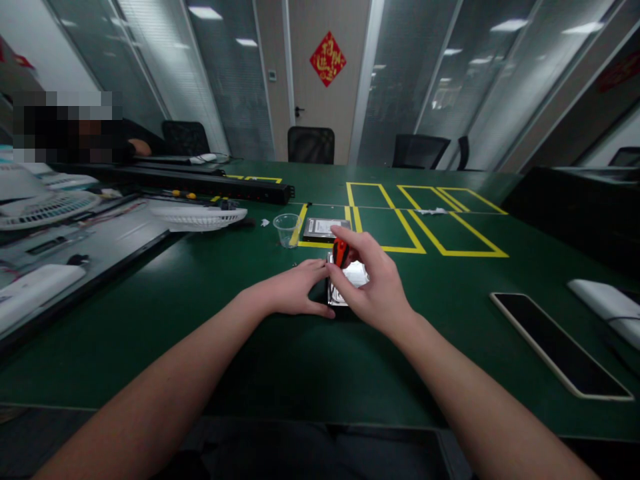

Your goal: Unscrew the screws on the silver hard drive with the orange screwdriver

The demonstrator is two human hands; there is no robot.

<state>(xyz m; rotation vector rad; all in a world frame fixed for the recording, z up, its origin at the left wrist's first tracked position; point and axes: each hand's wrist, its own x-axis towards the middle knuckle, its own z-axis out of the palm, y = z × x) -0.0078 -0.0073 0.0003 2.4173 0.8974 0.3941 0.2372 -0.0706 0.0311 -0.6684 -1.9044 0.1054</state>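
Observation:
A hard drive (357, 273) with a shiny metal face lies on the green table in front of me, partly covered by my hands. My left hand (300, 288) grips its left side, thumb at the near corner and fingers at the far end. Above the drive, my right hand (373, 283) is closed around the red and black handle of a screwdriver (341, 253). The handle stands roughly upright; its tip is hidden from view. Just beyond lies a second hard drive (320, 229) with a white label. A clear plastic cup (287, 231) stands to its left.
Yellow tape rectangles (475, 254) mark the green table (430, 373). At right lie a phone (555, 340) and a white device (607, 310). White fan-like covers (200, 217) and a long black bar (200, 183) fill the left, where another person (140, 143) sits.

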